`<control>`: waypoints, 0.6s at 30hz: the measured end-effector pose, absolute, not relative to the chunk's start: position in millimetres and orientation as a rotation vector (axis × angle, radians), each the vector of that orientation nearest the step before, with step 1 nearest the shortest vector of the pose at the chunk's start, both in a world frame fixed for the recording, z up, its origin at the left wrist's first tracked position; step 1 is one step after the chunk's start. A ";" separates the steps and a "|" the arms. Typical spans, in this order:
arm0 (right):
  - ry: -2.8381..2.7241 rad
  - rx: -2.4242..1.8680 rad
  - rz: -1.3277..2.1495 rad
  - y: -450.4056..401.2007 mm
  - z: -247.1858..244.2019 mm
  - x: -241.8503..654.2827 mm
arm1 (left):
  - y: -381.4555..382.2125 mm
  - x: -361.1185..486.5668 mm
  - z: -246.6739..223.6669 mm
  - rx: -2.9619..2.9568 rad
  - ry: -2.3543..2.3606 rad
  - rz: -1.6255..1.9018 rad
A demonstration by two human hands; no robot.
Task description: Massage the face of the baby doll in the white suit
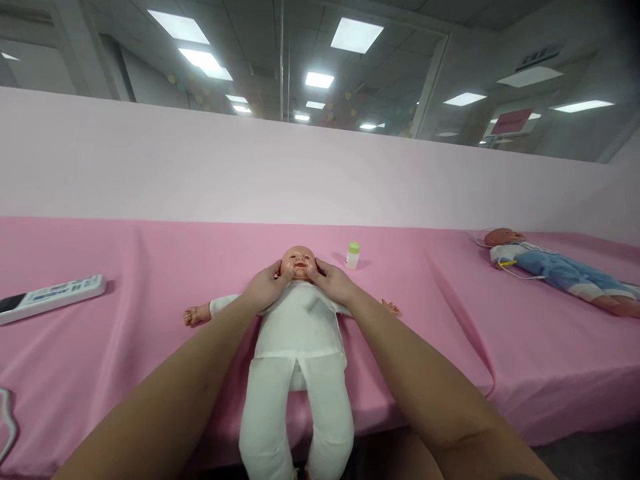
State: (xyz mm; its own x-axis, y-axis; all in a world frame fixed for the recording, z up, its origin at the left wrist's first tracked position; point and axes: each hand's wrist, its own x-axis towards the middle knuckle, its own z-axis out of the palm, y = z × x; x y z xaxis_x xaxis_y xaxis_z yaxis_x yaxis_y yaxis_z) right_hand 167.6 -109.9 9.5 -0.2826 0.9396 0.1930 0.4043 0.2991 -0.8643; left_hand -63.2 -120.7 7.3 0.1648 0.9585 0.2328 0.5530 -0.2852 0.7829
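Note:
A baby doll (303,327) in a white top and trousers lies on its back, face up, arms spread out to the sides. My left hand (269,287) cups one side of the doll's head, its thumb on the cheek by the mouth. On the opposite side my right hand (334,281) does the same, thumb against the other cheek. The fingers of both hands curl behind the head and are partly hidden. A small bottle (353,257) with a green cap stands upright just beyond my right hand.
A pink cloth (165,267) covers the table. At the left lie a long white device (53,298) and a white cord (7,427). A second doll (555,270) in blue, with thin tubing, lies at the right. Behind rises a white wall (240,173) topped with glass.

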 end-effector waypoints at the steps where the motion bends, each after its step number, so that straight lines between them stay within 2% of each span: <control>1: -1.836 -1.210 0.903 -109.0 7.5 166.4 | -122.1 -62.1 8.1 1.915 1.440 0.977; 18: -1.935 -1.202 0.778 -102.7 4.2 170.8 | -112.7 -61.4 -1.7 1.905 1.443 1.058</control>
